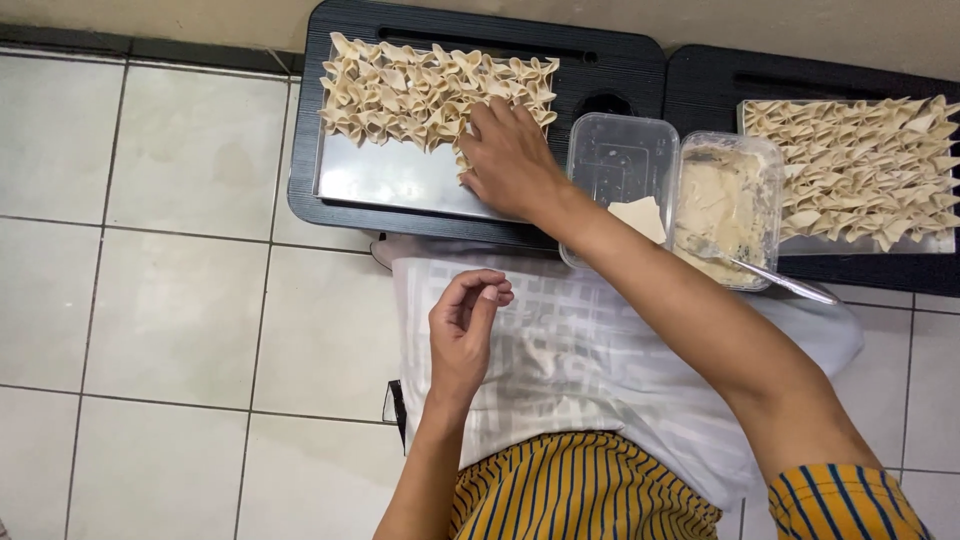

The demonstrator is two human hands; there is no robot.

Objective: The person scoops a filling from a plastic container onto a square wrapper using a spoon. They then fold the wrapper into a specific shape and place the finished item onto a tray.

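My right hand (510, 160) reaches across to the metal tray (385, 180) on the left black stand, its fingers resting on a folded dumpling at the lower right edge of the rows of folded dumplings (430, 92). What lies under the palm is hidden. My left hand (462, 330) hovers over the white cloth (580, 350) on my lap, fingers loosely curled with nothing in them. A clear tub of pale filling (728, 205) holds a metal spoon (770, 275). Beside it, another clear tub (620, 165) holds a square wrapper (642, 215).
A second tray of folded dumplings (860, 165) sits on the right black stand (705, 90). White floor tiles (180, 300) spread to the left. My striped yellow clothing (580, 490) shows at the bottom.
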